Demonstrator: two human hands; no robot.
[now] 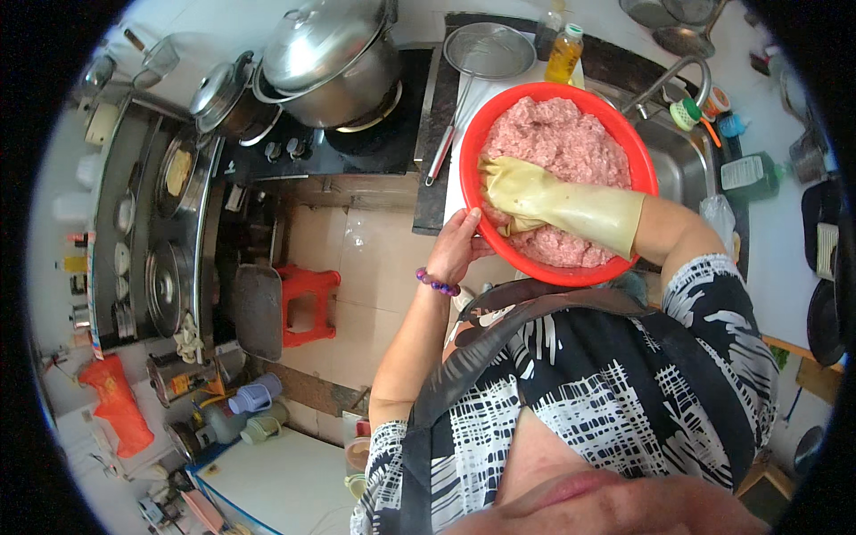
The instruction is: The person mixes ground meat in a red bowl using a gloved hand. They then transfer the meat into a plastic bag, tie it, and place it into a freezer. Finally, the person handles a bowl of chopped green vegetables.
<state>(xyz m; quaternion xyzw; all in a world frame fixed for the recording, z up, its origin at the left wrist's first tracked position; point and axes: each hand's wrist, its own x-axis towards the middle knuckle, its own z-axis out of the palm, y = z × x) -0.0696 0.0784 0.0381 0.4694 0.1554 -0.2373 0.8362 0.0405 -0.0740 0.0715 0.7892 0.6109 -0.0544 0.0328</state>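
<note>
A large red plastic basin (473, 137) full of pink minced meat (568, 134) sits on the counter before me, partly over the sink's edge. My left hand (461, 241) grips the basin's near left rim, thumb on top and fingers below; a purple bead bracelet (438, 282) circles that wrist. On my right hand (511, 190) is a long pale yellow rubber glove (582, 210). This hand is down in the meat against the basin's left wall, its fingertips hidden.
A mesh strainer (490, 50) lies behind the basin, near a bottle of yellow liquid (564, 55). To the right are a steel sink (679, 170) and faucet (669, 80). A lidded steel pot (328, 73) stands on the black gas stove (381, 150). A red stool (309, 304) stands on the floor.
</note>
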